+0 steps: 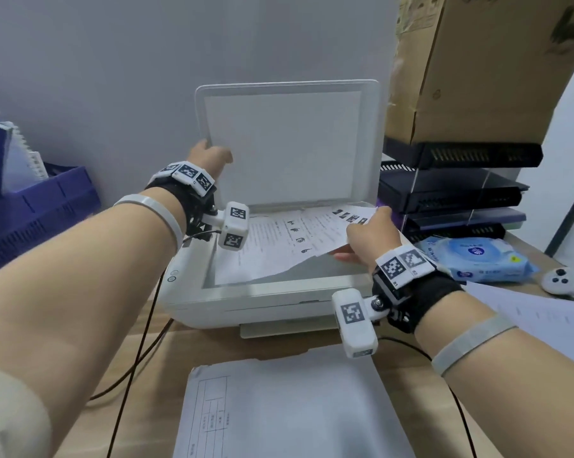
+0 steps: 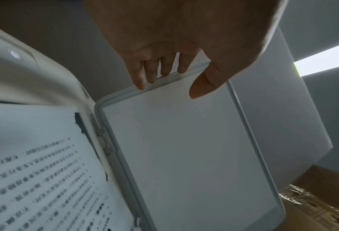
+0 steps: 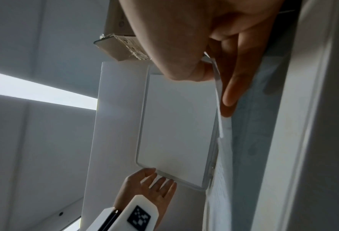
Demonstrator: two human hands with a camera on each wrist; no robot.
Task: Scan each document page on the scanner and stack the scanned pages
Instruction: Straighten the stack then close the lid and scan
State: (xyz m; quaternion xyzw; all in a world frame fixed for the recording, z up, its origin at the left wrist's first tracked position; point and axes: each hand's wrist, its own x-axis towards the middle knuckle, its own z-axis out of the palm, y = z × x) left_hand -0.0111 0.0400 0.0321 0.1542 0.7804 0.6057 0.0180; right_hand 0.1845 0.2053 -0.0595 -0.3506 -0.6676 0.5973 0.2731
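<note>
Holding the scanner [image 1: 262, 292] lid [image 1: 288, 143] up by its left edge is the left hand [image 1: 209, 155]. Its fingers [image 2: 145, 75] are straight behind the edge and the thumb [image 2: 204, 84] is in front, so the hand looks flat and relaxed, not curled tight.

The right hand [image 1: 368, 236] pinches the printed page [image 1: 279, 246] at its right side, thumb on top and fingers [image 3: 236, 81] under it. The page lies partly on the glass [image 1: 312, 276], with the right side lifted up a bit.

A stack of pages [image 1: 279, 408] lies on the desk [image 1: 166, 358] just in front of the scanner. More paper [image 1: 543, 319] lies to the right. Near it are a pack of wipes [image 1: 477, 259] and a white game controller [image 1: 563, 280]. A cardboard box [image 1: 477, 61] sits on black trays [image 1: 450, 190] to the right.
</note>
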